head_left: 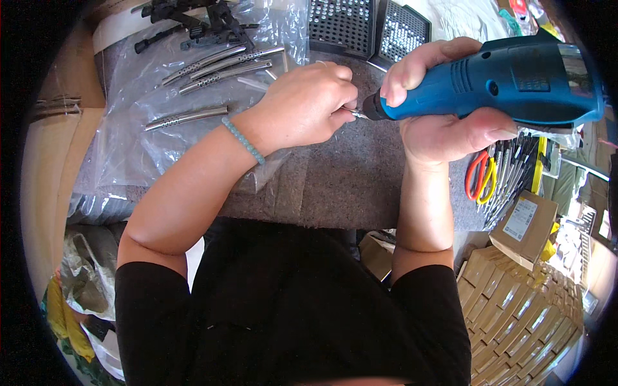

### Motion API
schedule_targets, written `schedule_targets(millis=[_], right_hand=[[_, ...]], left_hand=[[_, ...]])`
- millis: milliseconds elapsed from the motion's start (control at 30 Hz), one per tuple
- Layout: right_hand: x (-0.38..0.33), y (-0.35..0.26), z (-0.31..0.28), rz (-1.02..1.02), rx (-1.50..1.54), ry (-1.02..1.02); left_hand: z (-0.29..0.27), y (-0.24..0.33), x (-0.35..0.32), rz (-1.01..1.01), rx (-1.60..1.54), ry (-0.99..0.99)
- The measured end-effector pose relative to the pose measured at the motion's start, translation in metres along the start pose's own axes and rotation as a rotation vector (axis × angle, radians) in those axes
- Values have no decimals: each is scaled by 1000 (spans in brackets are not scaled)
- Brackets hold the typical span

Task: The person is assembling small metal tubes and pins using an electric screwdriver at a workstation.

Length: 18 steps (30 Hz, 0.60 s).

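Observation:
My right hand (444,128) is wrapped round the body of a blue cordless power screwdriver (476,83), its black nose pointing left. My left hand (309,106) is closed, thumb and fingers pinched just in front of that nose. A small shiny metal piece (356,113) shows between the fingertips and the tool; whether it is the bit or a separate part I cannot tell. Left of this hand, several curved silver tubes with rows of holes (225,76) lie on clear plastic sheeting (129,96). One more such tube (187,118) rests nearer me.
Black parts (193,22) are heaped at the far left. Two black trays of small metal pieces (341,29) stand at the back. Red-and-yellow-handled pliers (481,177) and several thin metal rods (512,174) lie at right. Beyond the grey table edge are a carton (524,228) and stacked brown boxes (521,302).

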State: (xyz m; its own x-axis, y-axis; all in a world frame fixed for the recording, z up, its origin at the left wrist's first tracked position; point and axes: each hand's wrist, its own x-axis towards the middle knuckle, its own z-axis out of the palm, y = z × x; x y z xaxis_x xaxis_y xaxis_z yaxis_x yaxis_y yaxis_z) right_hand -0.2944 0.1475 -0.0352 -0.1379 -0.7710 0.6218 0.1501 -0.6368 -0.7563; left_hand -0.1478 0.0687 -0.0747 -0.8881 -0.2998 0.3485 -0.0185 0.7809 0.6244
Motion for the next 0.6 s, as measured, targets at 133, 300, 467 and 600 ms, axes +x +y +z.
schedule_targets(millis=[133,300,467,600], right_hand=[[-8,0,13,51,84,11],[4,-28,24,133,-112,270],[53,-56,24,-81,-498,337],[96,-74,11,-151,-621,453]], left_hand=[[-2,2,0,42,22,-20],[1,7,-1,54,35,-34],[-19,28,-10,124,253,54],[-90,23,-18,-132,541,164]])
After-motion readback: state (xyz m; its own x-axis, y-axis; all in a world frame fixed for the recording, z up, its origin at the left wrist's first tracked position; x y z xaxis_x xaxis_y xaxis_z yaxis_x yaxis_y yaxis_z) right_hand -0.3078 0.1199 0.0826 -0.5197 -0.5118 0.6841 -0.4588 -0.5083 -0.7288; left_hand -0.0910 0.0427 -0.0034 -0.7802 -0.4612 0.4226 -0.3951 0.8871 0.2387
